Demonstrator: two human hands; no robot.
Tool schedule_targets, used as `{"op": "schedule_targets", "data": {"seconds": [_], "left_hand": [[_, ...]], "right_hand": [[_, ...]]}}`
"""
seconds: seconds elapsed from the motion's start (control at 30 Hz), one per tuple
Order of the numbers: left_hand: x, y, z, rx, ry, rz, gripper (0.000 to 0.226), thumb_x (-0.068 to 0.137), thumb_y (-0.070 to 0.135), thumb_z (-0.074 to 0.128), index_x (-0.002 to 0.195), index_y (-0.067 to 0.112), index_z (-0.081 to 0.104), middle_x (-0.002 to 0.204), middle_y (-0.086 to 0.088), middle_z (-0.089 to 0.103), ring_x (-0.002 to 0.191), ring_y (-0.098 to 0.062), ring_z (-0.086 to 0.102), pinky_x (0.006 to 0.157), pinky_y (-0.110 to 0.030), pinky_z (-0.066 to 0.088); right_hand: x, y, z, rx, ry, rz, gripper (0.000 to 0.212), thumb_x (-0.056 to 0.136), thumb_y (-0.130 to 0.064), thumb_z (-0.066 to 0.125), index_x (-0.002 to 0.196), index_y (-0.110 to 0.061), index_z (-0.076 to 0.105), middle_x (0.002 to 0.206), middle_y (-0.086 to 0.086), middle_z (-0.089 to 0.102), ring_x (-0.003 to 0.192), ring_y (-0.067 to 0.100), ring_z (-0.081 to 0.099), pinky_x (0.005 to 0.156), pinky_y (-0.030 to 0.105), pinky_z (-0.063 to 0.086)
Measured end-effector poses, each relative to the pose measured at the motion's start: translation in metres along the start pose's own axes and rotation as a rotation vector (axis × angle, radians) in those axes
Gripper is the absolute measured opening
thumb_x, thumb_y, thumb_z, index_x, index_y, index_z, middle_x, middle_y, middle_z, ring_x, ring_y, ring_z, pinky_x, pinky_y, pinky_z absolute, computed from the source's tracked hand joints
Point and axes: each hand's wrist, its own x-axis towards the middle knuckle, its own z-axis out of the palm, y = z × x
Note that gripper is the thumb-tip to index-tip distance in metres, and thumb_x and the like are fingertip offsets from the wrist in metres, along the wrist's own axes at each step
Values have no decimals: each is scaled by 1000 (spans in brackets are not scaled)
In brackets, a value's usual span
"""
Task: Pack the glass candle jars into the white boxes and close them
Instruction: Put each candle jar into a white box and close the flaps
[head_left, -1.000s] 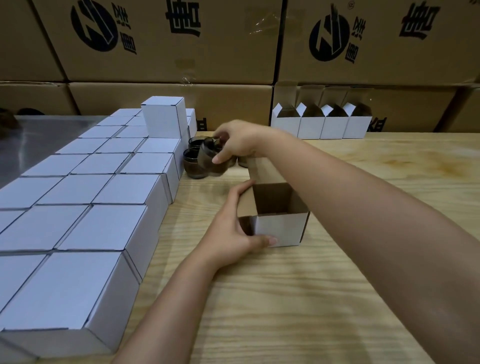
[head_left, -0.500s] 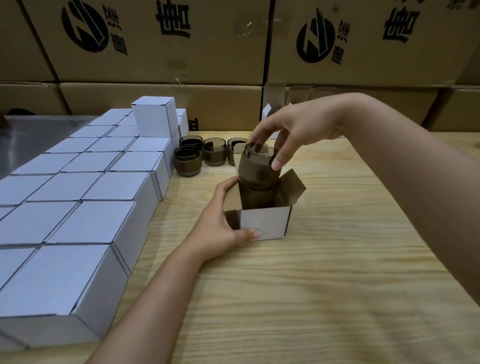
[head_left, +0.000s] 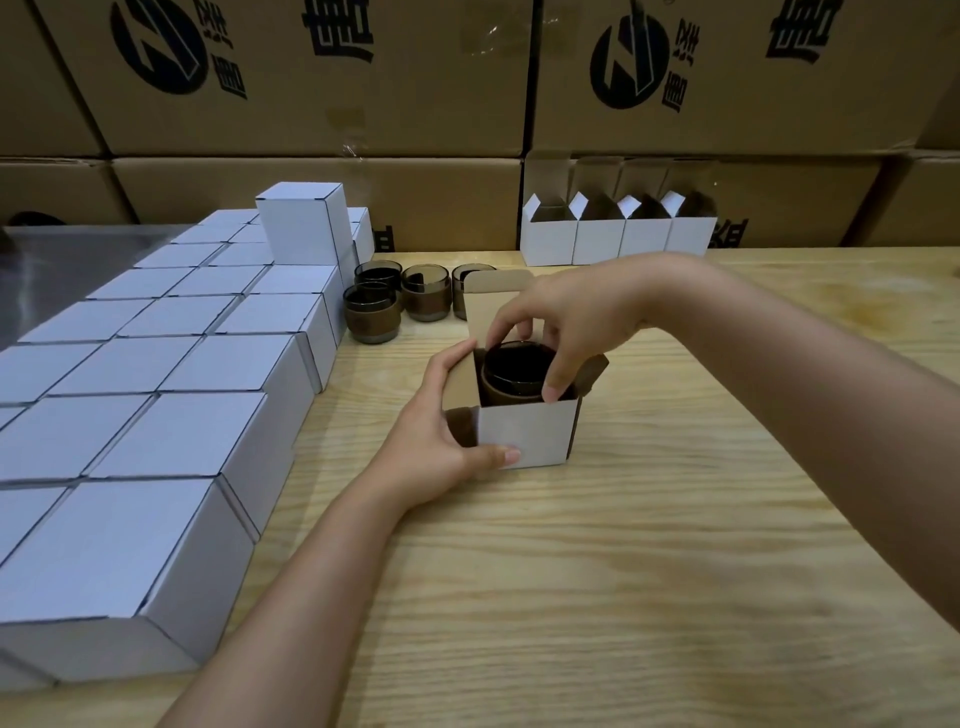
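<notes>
On the wooden table (head_left: 675, 519), left hand (head_left: 436, 441) grips the white box (head_left: 530, 431), right hand (head_left: 566, 317) pinches the jar (head_left: 514, 364).

Two brown cartons (head_left: 311, 78) at the back each bear a black round logo (head_left: 156, 47) beside two small Chinese characters (head_left: 221, 57) – the upper reads 然 – and a large character (head_left: 337, 31), cropped. The lower carton's (head_left: 779, 208) print is half hidden behind the open white boxes (head_left: 618, 239).

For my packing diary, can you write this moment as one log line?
right hand: pinches jar inside white box | left hand: holds box side | lid flap: up
</notes>
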Motion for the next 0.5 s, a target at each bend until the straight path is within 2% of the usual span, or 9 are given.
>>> {"op": "schedule_targets", "data": {"seconds": [0.07, 0.17, 0.27, 0.4, 0.5], "left_hand": [[0, 0, 0, -1, 3, 0, 105, 52, 34, 89, 134, 56, 28, 131, 27, 45, 116, -12, 56, 94, -31, 50], [0, 0, 0, -4, 10, 4, 104, 56, 27, 91, 134, 55, 29, 129, 26, 48, 112, -7, 58, 89, -24, 50], [-1, 1, 0, 0, 24, 3, 104, 60, 22, 92, 137, 51, 29, 130, 25, 46, 113, -9, 56, 91, -26, 50], [-1, 1, -1, 3, 28, 0, 104, 60, 22, 92, 138, 49, 28, 132, 23, 46, 116, -11, 56, 96, -35, 50], [-1, 2, 0, -1, 27, -3, 105, 56, 28, 91, 137, 50, 28, 134, 17, 48, 117, -13, 55, 99, -40, 49]], "right_hand": [[2, 2, -2, 31, -36, -8, 65, 76, -27, 79, 132, -36, 48, 95, -10, 55, 82, 4, 55, 61, 18, 41], [8, 4, -6, 43, -123, -11, 64, 75, -31, 78, 131, -39, 48, 101, -4, 59, 91, 10, 56, 67, 21, 45], [15, 5, -10, 11, -144, -27, 62, 76, -34, 76, 132, -42, 48, 97, -11, 53, 90, 8, 52, 68, 20, 43], [21, 8, -9, -38, -131, -80, 65, 76, -38, 75, 134, -44, 46, 118, -5, 55, 111, 17, 50, 83, 24, 45], [20, 15, -5, 53, -146, -104, 64, 76, -36, 75, 134, -43, 47, 118, -10, 55, 111, 13, 50, 80, 20, 45]]}}
